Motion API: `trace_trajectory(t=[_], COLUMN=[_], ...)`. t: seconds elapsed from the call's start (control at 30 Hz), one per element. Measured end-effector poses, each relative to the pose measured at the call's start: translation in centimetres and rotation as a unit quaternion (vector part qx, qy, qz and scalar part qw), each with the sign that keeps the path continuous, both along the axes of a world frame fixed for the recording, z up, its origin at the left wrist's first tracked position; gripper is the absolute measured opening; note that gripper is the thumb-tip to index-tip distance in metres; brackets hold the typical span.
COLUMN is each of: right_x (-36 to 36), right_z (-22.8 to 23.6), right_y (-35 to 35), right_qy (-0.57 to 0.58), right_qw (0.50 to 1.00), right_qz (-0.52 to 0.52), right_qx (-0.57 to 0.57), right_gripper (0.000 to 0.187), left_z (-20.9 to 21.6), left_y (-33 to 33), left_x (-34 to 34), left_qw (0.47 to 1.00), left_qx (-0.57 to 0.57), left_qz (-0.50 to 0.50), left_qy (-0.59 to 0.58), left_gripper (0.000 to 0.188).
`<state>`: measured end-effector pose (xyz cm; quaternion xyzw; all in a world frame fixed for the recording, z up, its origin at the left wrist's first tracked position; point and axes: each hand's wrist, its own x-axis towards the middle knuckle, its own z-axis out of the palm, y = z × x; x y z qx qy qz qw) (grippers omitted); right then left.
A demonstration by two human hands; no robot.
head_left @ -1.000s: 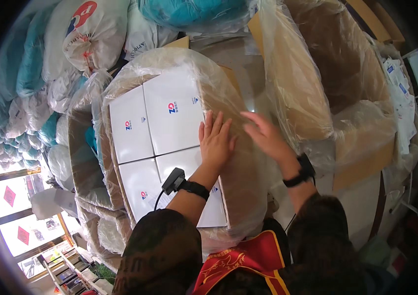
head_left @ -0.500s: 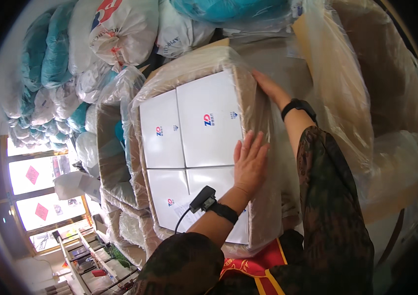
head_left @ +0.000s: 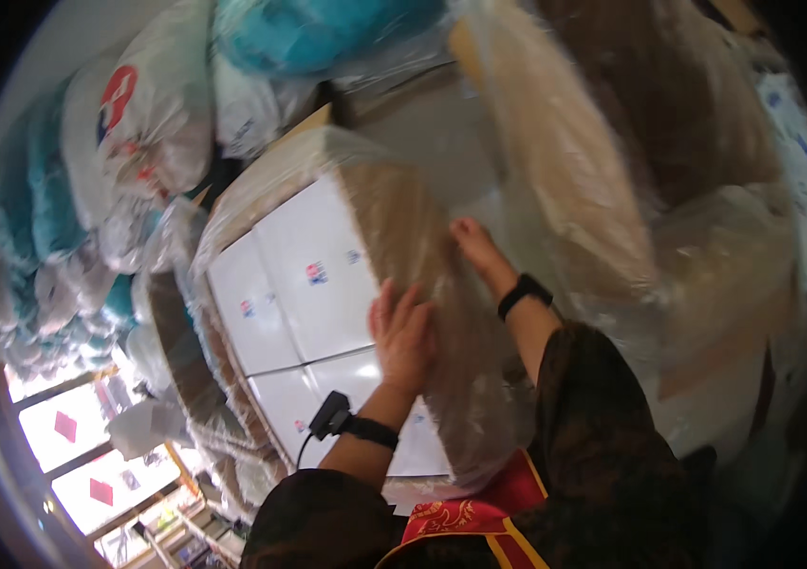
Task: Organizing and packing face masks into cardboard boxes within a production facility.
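Note:
A large cardboard carton [head_left: 403,223] with a clear plastic liner folded over its rim is packed with several white boxes [head_left: 313,256] bearing small red and blue marks. My left hand [head_left: 405,337] lies on the carton's right edge, fingers stretched out over the rim and the white boxes, holding nothing. A black device on a strap [head_left: 332,415] sits on my left wrist. To the right of the carton is my right hand [head_left: 481,251], its fingers blurred and partly turned away. Whether it touches the carton's plastic-covered side I cannot make out.
On the right stands another open carton [head_left: 555,142] lined with plastic. Stuffed white bags [head_left: 161,104] and teal bags [head_left: 327,33] are piled at the back and left. A narrower open carton [head_left: 176,332] adjoins mine on the left. Windows [head_left: 66,427] show at lower left.
The whole view has shifted and tilted, so the carton appears lower and further left. My right hand has come off the carton's far right corner; my left hand stays on the edge.

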<state>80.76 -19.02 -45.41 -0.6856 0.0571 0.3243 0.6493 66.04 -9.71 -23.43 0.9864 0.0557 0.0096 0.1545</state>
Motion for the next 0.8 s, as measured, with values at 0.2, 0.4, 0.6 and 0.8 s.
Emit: trace_trajectory(t=[0.2,0.4,0.6,0.8], right_x=[-4.4,-1.4,-3.6,-16.2], right_z=[27.3,28.3,24.7,24.8], right_y=[-13.9,-24.0,-21.9,-16.5], right_qy=[-0.368,-0.353,-0.245,-0.202], right_qw=[0.924,0.856,0.835,0.838], right_qz=[0.001,0.07,0.217,0.293], right_qx=[-0.104,-0.372,-0.443,-0.414], right_gripper=[0.036,0.045,0.024,0.031], left_z=[1.5,1.8,1.5,1.3], left_y=[1.2,0.4,0.8,1.1], left_x=[-0.9,-0.5,-0.7,-1.0], left_qw=[0.999,0.999,0.999,0.998], left_qx=[0.043,0.039,0.039,-0.001], left_qz=[0.009,-0.002,-0.01,0.026], left_qy=[0.014,-0.006,-0.019,-0.056], left_gripper=[0.014,0.01,0.018,0.046])
